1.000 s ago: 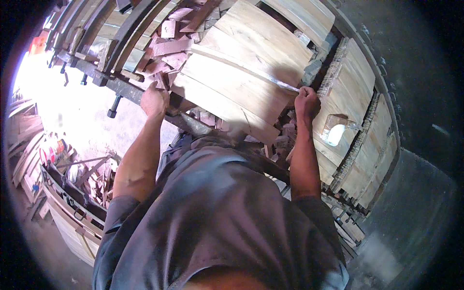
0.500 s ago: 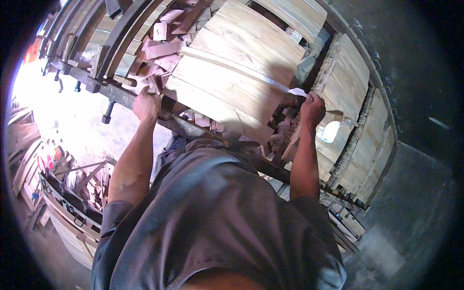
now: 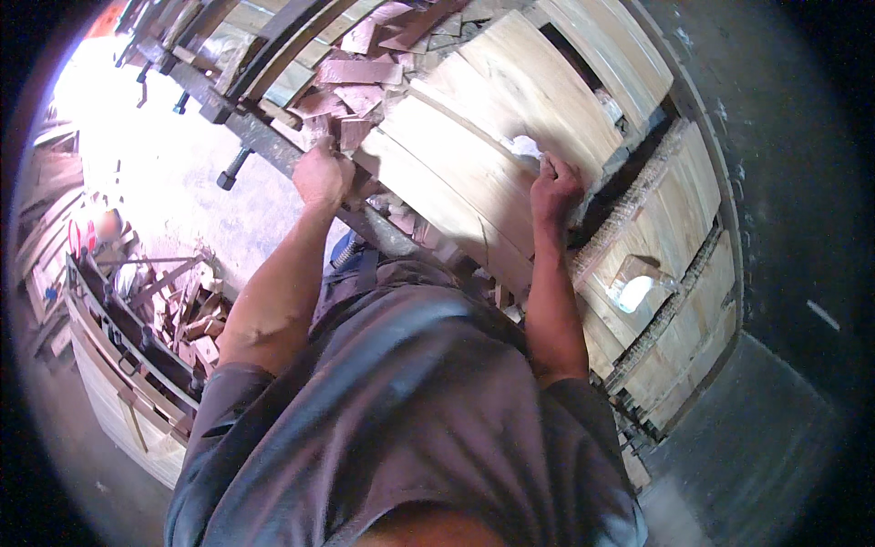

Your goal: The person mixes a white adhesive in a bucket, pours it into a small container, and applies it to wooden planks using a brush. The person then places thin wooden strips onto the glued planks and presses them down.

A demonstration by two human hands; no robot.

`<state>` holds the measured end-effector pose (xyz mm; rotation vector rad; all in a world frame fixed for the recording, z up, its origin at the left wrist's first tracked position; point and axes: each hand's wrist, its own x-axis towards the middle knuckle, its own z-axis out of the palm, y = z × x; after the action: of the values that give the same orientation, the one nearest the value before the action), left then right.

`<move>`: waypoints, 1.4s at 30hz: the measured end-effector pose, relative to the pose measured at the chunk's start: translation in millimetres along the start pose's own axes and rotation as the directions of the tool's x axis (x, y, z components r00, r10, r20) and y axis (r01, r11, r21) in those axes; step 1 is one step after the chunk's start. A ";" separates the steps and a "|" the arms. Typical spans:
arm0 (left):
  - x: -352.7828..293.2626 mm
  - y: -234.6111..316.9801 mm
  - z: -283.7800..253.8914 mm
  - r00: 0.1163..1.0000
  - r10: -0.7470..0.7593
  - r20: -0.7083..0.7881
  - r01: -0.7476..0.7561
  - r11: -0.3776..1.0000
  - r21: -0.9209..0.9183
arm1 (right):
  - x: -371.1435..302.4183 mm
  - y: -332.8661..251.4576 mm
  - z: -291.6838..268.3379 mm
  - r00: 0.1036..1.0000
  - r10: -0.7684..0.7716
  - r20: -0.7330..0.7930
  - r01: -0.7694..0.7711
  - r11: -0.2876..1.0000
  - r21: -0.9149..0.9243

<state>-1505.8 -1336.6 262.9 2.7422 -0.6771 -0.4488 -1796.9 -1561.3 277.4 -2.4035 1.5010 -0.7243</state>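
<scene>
In my right hand (image 3: 556, 187), closed, is a small brush-like tool whose white-coated end (image 3: 524, 148) is blurred. That end is over the edge of a narrow wooden strip (image 3: 456, 111), which lies on the pale wooden boards (image 3: 447, 169). My left hand (image 3: 323, 173) is closed at the dark metal beam (image 3: 387, 232), beside the near left corner of the boards. What its fingers grip, if anything, is hidden. A container of white liquid (image 3: 636, 294) stands on other boards to the right.
Reddish wood offcuts (image 3: 360, 73) lie beyond my left hand. Dark clamp bars (image 3: 283, 46) with bolts (image 3: 235, 169) extend at the upper left. More boards (image 3: 679, 182) lie at right. A bin of wood scraps (image 3: 187, 319) stands at lower left.
My right hand has moved left along the strip with the white-tipped tool. The view has shifted, so the boards and my left hand appear further right.
</scene>
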 end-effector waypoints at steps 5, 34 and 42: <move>-2.2 1.9 -3.6 0.999 -0.016 -0.039 0.013 0.998 -0.061 | 19.1 -41.8 39.1 0.993 -0.117 0.029 0.114 0.988 0.102; -0.7 -1.9 -6.1 0.999 -0.050 0.013 0.050 0.997 -0.055 | -19.5 -1.5 40.2 0.897 0.352 0.267 -0.439 0.785 0.437; 1.5 0.6 0.3 0.999 -0.026 0.031 0.025 1.000 0.017 | -64.5 123.2 -67.8 0.758 0.637 0.141 -0.647 0.705 0.290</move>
<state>-1505.0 -1337.9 262.5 2.7674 -0.6569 -0.4947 -1950.9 -1555.2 263.9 -1.4754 1.8696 -0.6821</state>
